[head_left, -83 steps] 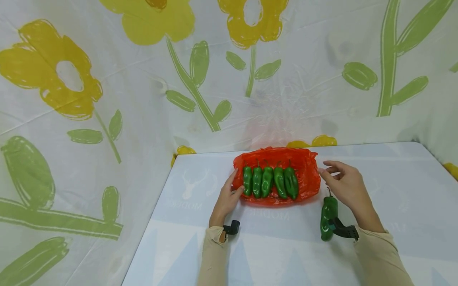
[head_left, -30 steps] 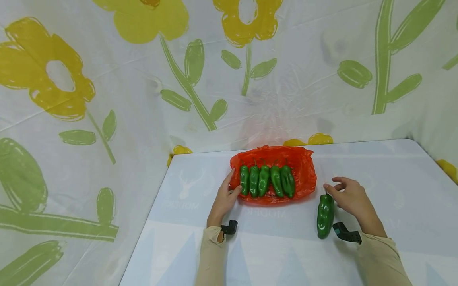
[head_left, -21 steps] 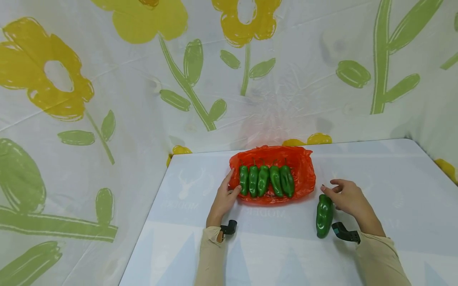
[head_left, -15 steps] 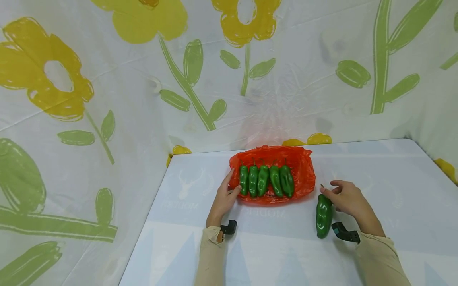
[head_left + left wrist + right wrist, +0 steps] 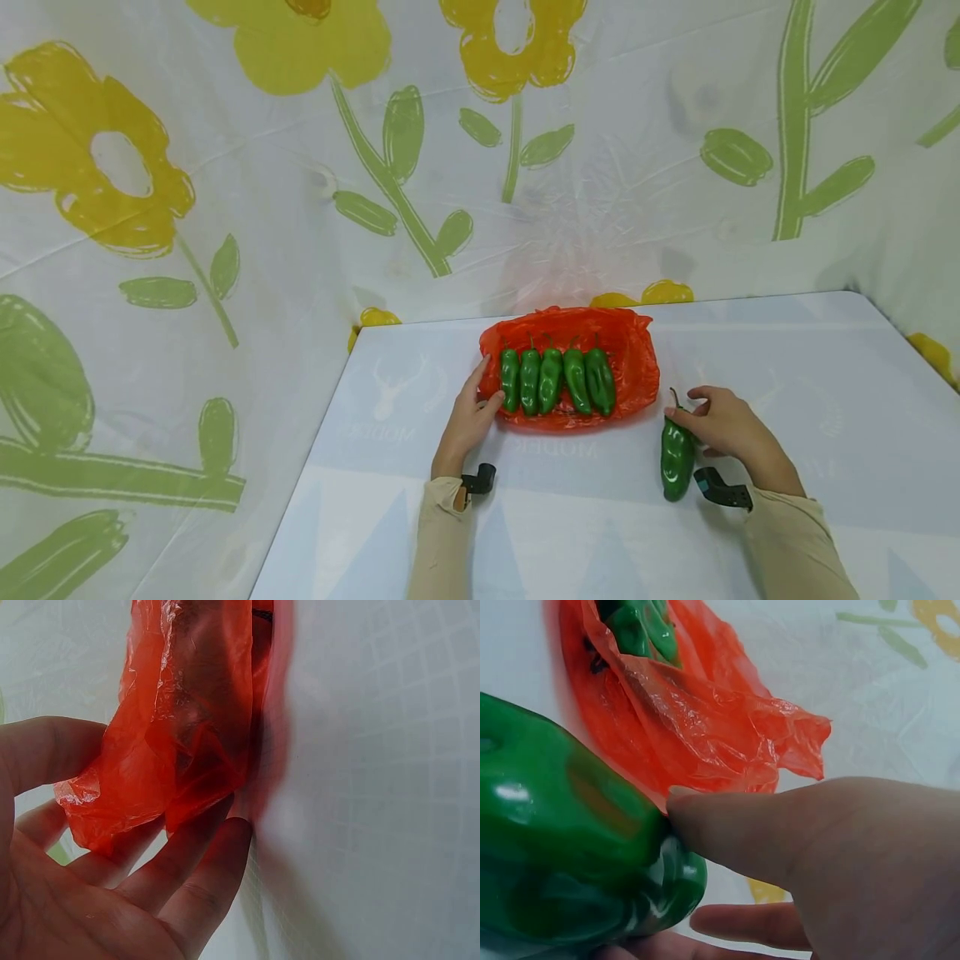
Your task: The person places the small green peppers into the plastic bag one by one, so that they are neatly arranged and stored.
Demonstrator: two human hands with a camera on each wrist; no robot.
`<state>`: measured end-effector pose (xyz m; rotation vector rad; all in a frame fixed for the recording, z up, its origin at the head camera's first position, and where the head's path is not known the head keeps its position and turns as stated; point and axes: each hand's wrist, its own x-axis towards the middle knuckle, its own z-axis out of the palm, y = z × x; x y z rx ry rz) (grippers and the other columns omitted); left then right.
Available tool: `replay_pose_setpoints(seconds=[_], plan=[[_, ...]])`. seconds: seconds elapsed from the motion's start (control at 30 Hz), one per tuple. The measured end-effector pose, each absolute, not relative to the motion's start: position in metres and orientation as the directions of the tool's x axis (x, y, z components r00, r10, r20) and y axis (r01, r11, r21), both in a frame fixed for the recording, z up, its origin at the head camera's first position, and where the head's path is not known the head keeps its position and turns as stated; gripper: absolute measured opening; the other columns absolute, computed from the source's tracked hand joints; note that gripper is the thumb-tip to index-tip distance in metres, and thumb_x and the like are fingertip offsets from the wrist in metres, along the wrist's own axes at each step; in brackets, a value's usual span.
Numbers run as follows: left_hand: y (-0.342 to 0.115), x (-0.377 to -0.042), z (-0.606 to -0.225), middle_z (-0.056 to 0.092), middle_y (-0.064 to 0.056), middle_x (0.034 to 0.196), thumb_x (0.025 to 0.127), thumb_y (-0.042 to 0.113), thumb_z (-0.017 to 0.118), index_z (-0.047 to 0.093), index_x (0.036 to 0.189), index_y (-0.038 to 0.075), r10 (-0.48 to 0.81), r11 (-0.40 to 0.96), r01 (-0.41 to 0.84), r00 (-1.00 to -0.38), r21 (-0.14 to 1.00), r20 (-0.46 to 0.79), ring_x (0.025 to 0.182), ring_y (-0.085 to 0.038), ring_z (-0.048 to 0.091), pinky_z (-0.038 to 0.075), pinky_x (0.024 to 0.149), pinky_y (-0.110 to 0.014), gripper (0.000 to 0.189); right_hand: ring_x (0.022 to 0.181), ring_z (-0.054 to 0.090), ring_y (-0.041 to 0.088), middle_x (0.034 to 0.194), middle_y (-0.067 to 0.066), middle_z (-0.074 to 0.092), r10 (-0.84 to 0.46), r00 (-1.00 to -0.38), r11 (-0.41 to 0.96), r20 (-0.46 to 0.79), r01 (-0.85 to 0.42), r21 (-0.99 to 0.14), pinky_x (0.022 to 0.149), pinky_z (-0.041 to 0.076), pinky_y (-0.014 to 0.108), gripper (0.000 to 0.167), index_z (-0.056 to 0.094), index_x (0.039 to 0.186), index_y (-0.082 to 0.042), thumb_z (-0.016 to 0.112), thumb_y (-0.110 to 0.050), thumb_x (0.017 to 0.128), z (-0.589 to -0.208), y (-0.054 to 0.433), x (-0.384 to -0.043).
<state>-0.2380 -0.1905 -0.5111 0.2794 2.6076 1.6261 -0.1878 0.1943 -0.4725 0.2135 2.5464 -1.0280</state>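
Note:
A red plastic bag [image 5: 633,367], spread wide like a tray, holds a row of several green peppers [image 5: 551,379] with their stems pointing away. My left hand [image 5: 467,421] grips its left side; in the left wrist view the thumb [image 5: 56,750] lies on one face of the crumpled plastic and the fingers [image 5: 206,889] go behind it. To the right of the bag, a single green pepper [image 5: 677,462] lies on the table, stem away. My right hand [image 5: 731,429] holds its stem end, thumb [image 5: 727,825] on top and fingers partly hidden below.
The white table [image 5: 570,533] has faint printed patterns, and its back edge runs just behind the bag. A flower-printed curtain [image 5: 615,167] hangs behind and to the left. Each wrist carries a small black camera [image 5: 480,479].
My right hand has come down from beside the bag's right edge to the single pepper's stem, then slid onto its top end. The left hand has stayed at the bag.

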Motion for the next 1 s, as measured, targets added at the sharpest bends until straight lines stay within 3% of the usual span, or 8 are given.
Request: replay_pose_setpoints(seconds=[0.5, 1.0], plan=[[-0.1902, -0.2378, -0.512, 0.033, -0.014, 0.168, 0.102, 0.018, 0.059, 0.029, 0.164, 0.021, 0.181, 0.423, 0.124, -0.982, 0.897, 0.051, 0.149, -0.037, 0.042, 0.048, 0.115, -0.055, 0.069, 0.081, 0.067, 0.024, 0.103, 0.028, 0.064, -0.042, -0.883, 0.73, -0.467, 0.292, -0.618, 0.07, 0.066, 0.043, 0.089, 0.039, 0.142, 0.016, 0.071, -0.051, 0.092, -0.4743, 0.1937, -0.1862], [-0.1901, -0.2379, -0.5108, 0.033, -0.014, 0.168, 0.102, 0.017, 0.059, 0.029, 0.165, 0.02, 0.187, 0.438, 0.131, -0.981, 0.889, 0.052, 0.151, -0.038, 0.04, 0.046, 0.117, -0.056, 0.069, 0.077, 0.069, 0.021, 0.104, 0.028, 0.066, 0.0, -0.896, 0.723, -0.444, 0.307, -0.619, 0.073, 0.065, 0.039, 0.078, 0.047, 0.13, 0.019, 0.07, -0.047, 0.094, -0.4684, 0.1936, -0.1887]])
